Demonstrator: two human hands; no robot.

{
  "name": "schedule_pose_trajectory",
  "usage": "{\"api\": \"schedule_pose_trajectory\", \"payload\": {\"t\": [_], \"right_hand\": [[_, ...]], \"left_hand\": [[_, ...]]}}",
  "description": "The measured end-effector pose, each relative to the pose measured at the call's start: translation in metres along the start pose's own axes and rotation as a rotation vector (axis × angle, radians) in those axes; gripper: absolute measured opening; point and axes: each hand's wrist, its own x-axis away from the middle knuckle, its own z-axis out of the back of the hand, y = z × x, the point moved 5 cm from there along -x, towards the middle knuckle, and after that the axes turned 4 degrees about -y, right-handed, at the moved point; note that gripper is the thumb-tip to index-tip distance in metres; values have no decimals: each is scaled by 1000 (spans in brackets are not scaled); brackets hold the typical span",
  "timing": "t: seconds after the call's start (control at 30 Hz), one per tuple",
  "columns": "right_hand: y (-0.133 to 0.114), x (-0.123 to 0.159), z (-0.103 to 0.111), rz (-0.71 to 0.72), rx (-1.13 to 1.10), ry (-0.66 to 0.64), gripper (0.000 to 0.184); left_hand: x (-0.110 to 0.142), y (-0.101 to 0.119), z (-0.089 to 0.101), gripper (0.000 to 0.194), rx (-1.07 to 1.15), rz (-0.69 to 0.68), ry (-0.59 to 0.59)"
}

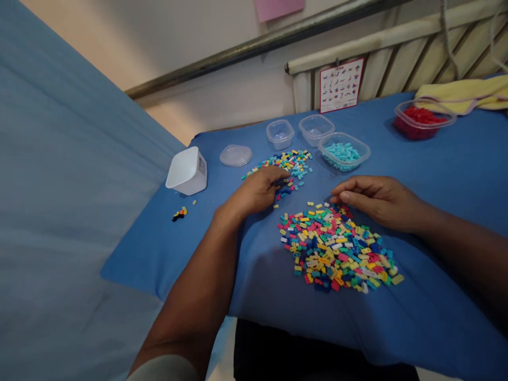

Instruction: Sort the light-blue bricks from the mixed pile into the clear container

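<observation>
My left hand [264,188] reaches over the near edge of the farther pile of small toy bricks [296,159]. Its index finger is stretched out, with loose bricks just beyond and below it; no brick shows in its grip. My right hand [371,201] is at the far right edge of the nearer, larger pile of mixed-colour bricks [337,246]. Its fingers are curled, and the thumb lies close to the fingertips. Whatever may be between them is hidden.
Behind the piles stand a tub of light-blue bricks [343,152], two clear tubs [316,128] and a clear lid [236,155]. A red-filled tub [423,119] is at right. A white box [187,170] and a small brick cluster [180,214] are at left.
</observation>
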Motion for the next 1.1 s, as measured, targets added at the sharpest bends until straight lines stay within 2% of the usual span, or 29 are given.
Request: {"api": "schedule_pose_trajectory", "payload": {"t": [0.1, 0.23, 0.33, 0.43, 0.53, 0.7, 0.77, 0.9, 1.0, 1.1], "right_hand": [[1, 0, 0, 5, -7, 0, 49], [3, 0, 1, 6, 5, 5, 49], [4, 0, 1, 5, 4, 9, 49], [3, 0, 1, 8, 8, 2, 49], [1, 0, 1, 7, 23, -2, 50], [0, 0, 2, -1, 25, 4, 51], [1, 0, 1, -4, 24, 8, 51], [1, 0, 1, 4, 23, 13, 50], [1, 1, 1, 11, 22, 12, 49], [0, 1, 1, 13, 25, 10, 48]], "left_hand": [[-8, 9, -13, 62, -107, -103, -59], [-13, 14, -19, 55, -233, -48, -131], [-8, 12, -11, 50, -168, 14, -184], [3, 10, 6, 50, -79, 44, -127], [11, 6, 16, 54, -87, 104, -83], [8, 10, 0, 57, -214, 170, -256], [5, 16, -6, 56, -243, 181, -288], [4, 36, -7, 52, -67, 79, -327], [9, 39, 5, 53, 10, 64, -260], [14, 28, 14, 53, -118, 194, -203]]}}
